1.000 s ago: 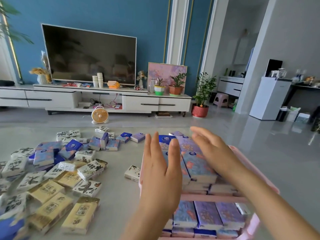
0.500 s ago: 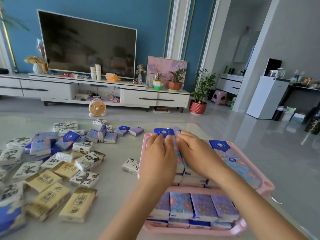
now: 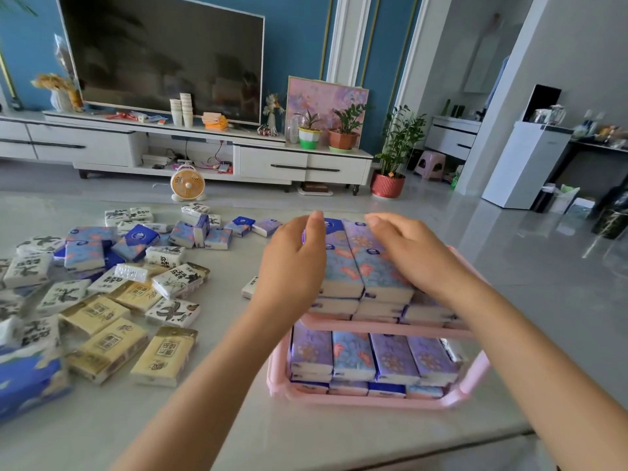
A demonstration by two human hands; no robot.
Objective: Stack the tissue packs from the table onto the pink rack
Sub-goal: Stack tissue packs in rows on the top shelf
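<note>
A pink two-tier rack (image 3: 384,329) stands on the table in front of me. Its lower shelf holds rows of purple and blue tissue packs (image 3: 373,360). On the upper shelf, stacked blue floral packs (image 3: 360,263) lie side by side. My left hand (image 3: 292,263) presses against the left side of that top stack with straight fingers. My right hand (image 3: 414,256) lies over its right side, fingers slightly bent, hiding the packs beneath. Many loose packs, white (image 3: 176,280), yellow (image 3: 163,356) and blue (image 3: 85,254), are scattered on the table to the left.
The pale table (image 3: 221,433) has its front edge at lower right. One small white pack (image 3: 250,287) lies close to the rack's left side. Beyond the table are a TV cabinet (image 3: 190,154), a small orange fan (image 3: 187,183) and potted plants (image 3: 390,154).
Both hands came down from above the rack onto the top stack, then spread to its left and right sides. The packs on the top shelf now sit closer together.
</note>
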